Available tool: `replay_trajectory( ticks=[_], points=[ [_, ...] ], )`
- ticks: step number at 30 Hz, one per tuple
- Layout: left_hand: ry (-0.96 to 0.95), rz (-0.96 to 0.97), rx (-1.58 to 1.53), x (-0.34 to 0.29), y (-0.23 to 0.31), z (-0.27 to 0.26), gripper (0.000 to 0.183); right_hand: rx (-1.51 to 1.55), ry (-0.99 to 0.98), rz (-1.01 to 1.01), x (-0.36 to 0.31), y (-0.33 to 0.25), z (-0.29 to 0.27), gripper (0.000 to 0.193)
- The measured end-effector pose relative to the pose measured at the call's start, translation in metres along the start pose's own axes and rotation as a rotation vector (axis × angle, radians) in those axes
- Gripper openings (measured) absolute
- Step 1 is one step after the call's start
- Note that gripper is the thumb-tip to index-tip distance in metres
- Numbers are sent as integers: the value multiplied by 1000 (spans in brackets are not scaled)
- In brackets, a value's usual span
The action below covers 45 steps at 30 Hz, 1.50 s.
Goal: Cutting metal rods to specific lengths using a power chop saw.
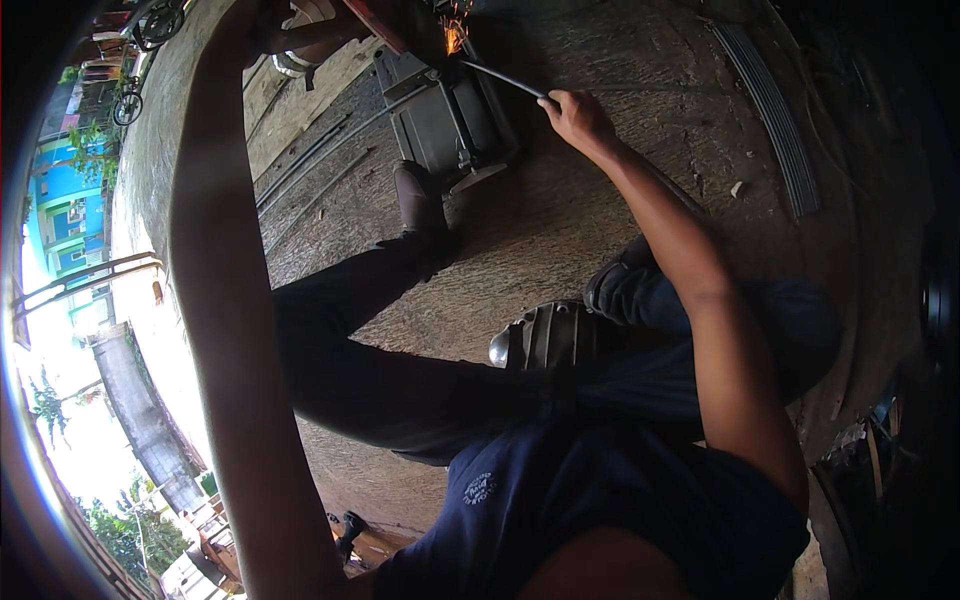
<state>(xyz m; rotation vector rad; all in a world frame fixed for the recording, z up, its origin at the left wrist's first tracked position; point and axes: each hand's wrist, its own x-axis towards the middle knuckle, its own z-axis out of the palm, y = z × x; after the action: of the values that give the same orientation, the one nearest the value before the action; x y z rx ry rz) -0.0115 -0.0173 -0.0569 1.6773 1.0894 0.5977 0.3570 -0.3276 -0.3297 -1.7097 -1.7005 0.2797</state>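
Head view: your right hand (580, 122) clutches a thin grey metal rod (507, 80) beside the boxy dark-steel machine (422, 125), left hand (272, 36) grip unreadable; slipping toward its orange sparks (455, 38) could burn you.

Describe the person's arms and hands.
The left arm and right arm are bare below a navy short-sleeved shirt. The right hand wears no glove, and no band shows at its wrist. The left arm's far end is too dark to tell.
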Motion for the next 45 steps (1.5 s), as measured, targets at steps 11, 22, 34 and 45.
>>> replay_trajectory(
  ticks=[11, 22, 34, 45],
  points=[
    [-28, -52, -93, 2, 3, -4, 38, -5, 1, -20, 0, -3, -3, 24],
    [13, -5, -18, -15, 19, 23, 35, 71, -44, 37, -1, -11, -11, 25],
    [15, 38, -64, -33, 42, 55, 20, 200, -189, 251, 5, 20, 11, 45],
    [187, -198, -191, -42, 49, 66, 23, 134, -211, 259, -1, 8, 13, 45]
  ],
)
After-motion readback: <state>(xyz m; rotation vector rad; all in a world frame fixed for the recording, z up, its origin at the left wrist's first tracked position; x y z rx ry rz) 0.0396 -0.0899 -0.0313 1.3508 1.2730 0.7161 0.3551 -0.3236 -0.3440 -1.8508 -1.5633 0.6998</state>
